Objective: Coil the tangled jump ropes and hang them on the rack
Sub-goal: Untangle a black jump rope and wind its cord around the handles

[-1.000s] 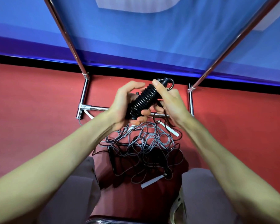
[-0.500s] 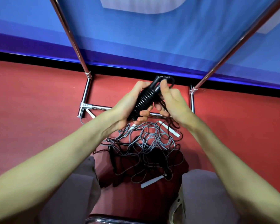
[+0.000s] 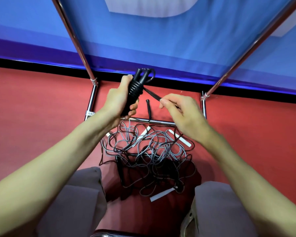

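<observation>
Left hand wraps fingers round black coil, held upright above rack base, centre-far. Right hand pinches loose rope end coming off coil. Judgement: keep end taut, tuck it under last wrap, coil grip firm. Tangle of grey and dark ropes on floor, near, between knees.

The rack is glossy chromed metal tubing. The coiled rope looks matt black and ribbed. The floor is matt red; the trousers are soft cloth.
</observation>
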`<state>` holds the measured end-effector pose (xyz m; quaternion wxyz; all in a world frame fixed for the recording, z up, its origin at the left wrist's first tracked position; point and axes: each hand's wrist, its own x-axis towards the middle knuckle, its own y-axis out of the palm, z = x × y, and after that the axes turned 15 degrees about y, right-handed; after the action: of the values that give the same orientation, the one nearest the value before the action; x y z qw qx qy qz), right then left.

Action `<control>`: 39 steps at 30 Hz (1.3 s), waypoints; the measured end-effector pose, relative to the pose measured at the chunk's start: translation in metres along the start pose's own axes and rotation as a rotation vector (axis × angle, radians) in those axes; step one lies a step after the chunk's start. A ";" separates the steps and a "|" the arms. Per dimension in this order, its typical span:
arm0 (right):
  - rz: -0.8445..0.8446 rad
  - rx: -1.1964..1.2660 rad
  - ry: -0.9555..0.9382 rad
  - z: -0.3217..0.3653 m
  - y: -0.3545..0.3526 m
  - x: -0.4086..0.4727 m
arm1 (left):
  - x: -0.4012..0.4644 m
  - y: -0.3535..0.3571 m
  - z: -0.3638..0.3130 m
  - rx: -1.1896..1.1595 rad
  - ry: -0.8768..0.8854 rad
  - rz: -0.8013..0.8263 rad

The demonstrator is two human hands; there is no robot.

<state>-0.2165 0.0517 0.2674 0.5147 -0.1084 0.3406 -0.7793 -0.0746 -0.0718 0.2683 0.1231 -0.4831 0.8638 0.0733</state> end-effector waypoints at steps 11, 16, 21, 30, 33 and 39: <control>0.046 -0.009 -0.043 0.006 0.003 -0.012 | -0.001 0.005 0.021 0.384 0.162 0.031; 0.042 0.018 0.037 -0.003 0.001 -0.012 | -0.010 0.013 0.027 0.610 0.194 0.294; 0.044 -0.012 0.107 -0.014 -0.004 -0.012 | -0.026 0.020 0.031 0.752 0.229 0.496; 0.041 0.289 0.364 -0.014 0.014 -0.008 | -0.019 0.016 0.037 1.055 0.558 0.323; 0.051 0.441 0.463 -0.008 0.014 -0.007 | -0.020 0.014 0.038 1.135 0.674 0.164; 0.020 0.676 0.631 0.002 0.018 -0.010 | -0.027 0.018 0.040 1.135 0.961 -0.006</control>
<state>-0.1976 0.0547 0.2593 0.3998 0.3110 0.2083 -0.8366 -0.0709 -0.0307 0.2371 -0.0375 -0.3262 0.7262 -0.6040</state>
